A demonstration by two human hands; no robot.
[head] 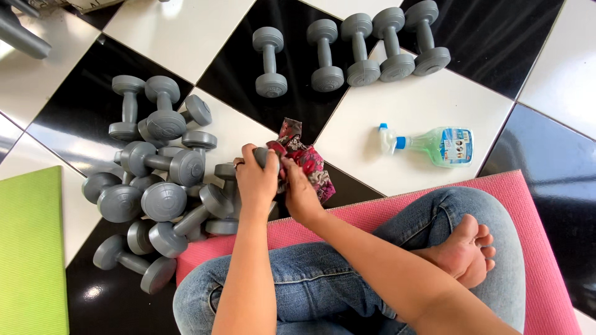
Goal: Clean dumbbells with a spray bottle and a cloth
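Person sits cross-legged on a pink mat (528, 248), both hands out front over the black & white tiled floor (428, 105). Left hand (256, 180) is wrapped shut around a grey dumbbell (266, 156), holding it just above the mat's front edge; only one end shows past the fingers, rest hidden by the hand. Right hand (300, 192) is closed on a red patterned cloth (307, 160), pressing it vs. the dumbbell, cloth bunched & trailing toward the floor. Left of the hands: a loose pile of grey dumbbells (158, 180), several stacked on each other, some touching the mat edge. Further out, a row of five dumbbells (351, 53) lies neatly side by side. Spray bottle (434, 146) w/ greenish liquid lies on its side on a white tile, right of the cloth, apart from both hands. Green mat (31, 260) at far left. Risks, as I judge it: the held weight could slip if the cloth makes the grip slick, dropping near the bare foot (462, 251) or onto tile; pile looks unstable, a nudge from the left arm could roll pieces; bottle on its side might leak.
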